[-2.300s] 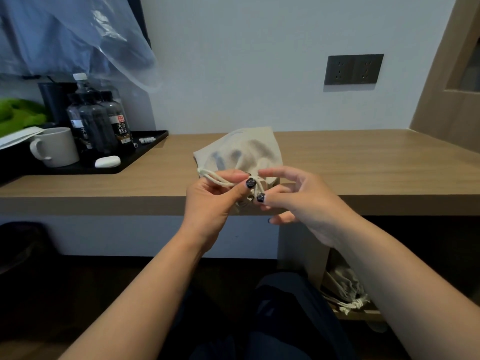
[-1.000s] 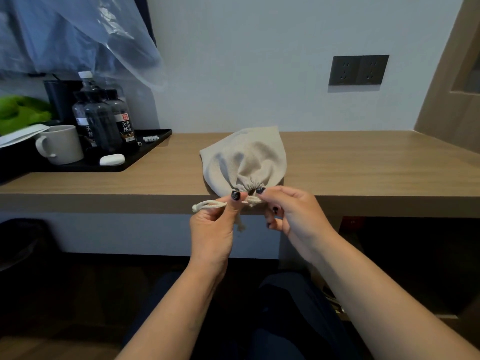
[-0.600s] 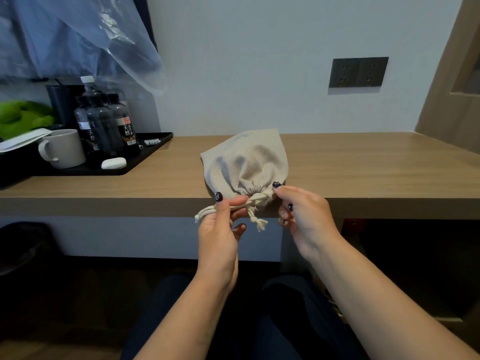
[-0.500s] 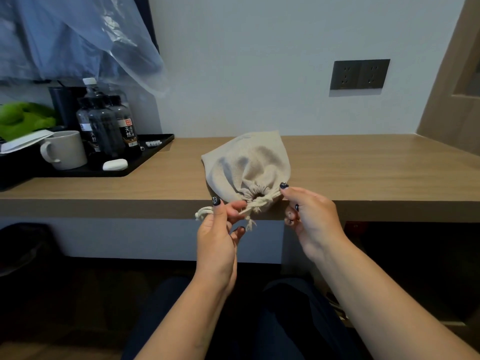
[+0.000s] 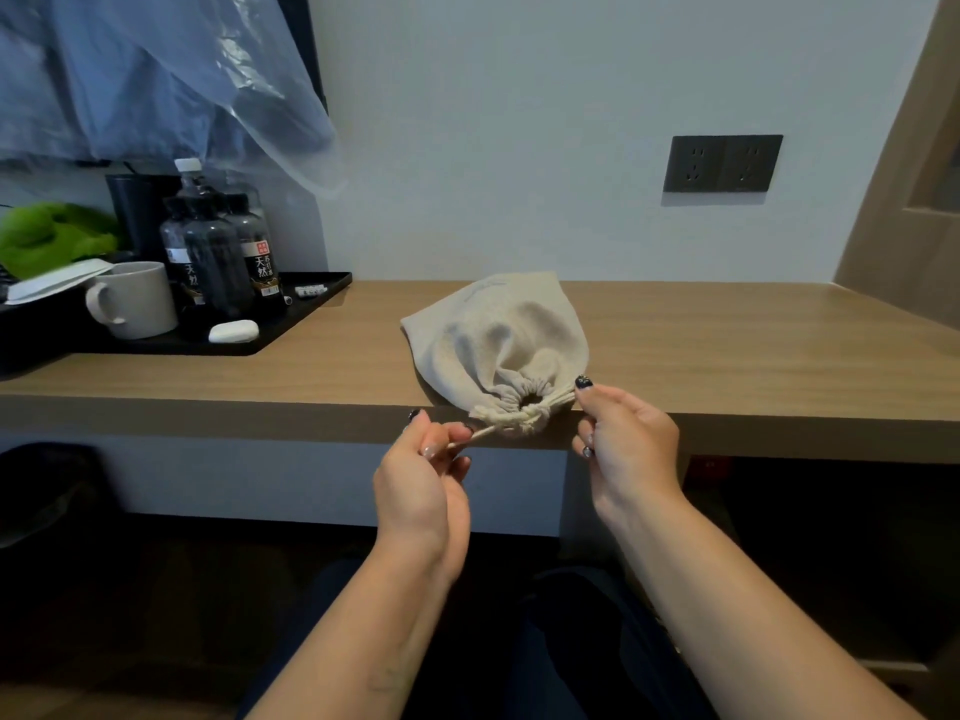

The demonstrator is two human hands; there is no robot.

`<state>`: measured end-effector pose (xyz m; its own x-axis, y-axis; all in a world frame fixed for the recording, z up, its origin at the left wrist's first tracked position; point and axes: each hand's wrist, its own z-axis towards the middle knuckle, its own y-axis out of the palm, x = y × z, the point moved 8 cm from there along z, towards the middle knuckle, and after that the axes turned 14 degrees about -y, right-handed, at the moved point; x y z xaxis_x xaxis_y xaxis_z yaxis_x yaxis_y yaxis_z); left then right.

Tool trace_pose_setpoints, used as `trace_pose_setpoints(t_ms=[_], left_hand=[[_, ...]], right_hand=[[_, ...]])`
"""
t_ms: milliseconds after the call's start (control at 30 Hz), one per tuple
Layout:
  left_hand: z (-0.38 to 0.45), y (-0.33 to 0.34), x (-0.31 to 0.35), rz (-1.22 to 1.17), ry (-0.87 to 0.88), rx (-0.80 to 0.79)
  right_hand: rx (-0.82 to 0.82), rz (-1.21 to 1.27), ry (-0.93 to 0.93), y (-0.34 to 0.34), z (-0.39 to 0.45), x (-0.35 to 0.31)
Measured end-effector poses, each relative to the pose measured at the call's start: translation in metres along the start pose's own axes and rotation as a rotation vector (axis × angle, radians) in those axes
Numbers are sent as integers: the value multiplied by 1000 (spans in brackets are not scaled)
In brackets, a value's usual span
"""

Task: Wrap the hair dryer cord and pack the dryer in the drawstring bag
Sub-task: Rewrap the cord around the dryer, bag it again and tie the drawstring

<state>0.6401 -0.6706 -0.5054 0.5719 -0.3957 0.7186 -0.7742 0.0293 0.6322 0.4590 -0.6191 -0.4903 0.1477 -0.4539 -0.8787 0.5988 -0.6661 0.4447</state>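
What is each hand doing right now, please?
Left hand: pinches the drawstring at the left of the bag mouth.
Right hand: pinches the drawstring end at the right of the mouth.

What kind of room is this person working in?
Probably a hotel room. A black tray on the wooden desk holds bottled water and a mug, like a guest amenity set. A garment in plastic cover hangs above, and a wall socket sits over the desk.
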Motion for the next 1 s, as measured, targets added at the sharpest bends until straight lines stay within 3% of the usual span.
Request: trace_pose_setpoints(t_ms=[300,400,500,667,867,1000], left_hand=[[-5,3,-2,57,-68,50],[4,14,21,112,40,31],[8,22,48,250,190,105],[30,35,66,427,273,165],[84,35,56,634,156,212],[117,40,40,587,13,128]], right_hand=[[71,-150,-48,-6,1,7],[-13,-241,-132,0,8,-1],[4,-306,-255,2,14,-18],[6,-439,-360,9,28,-36],[-1,-577,-95,22,68,-13],[-82,-547,4,40,85,5]])
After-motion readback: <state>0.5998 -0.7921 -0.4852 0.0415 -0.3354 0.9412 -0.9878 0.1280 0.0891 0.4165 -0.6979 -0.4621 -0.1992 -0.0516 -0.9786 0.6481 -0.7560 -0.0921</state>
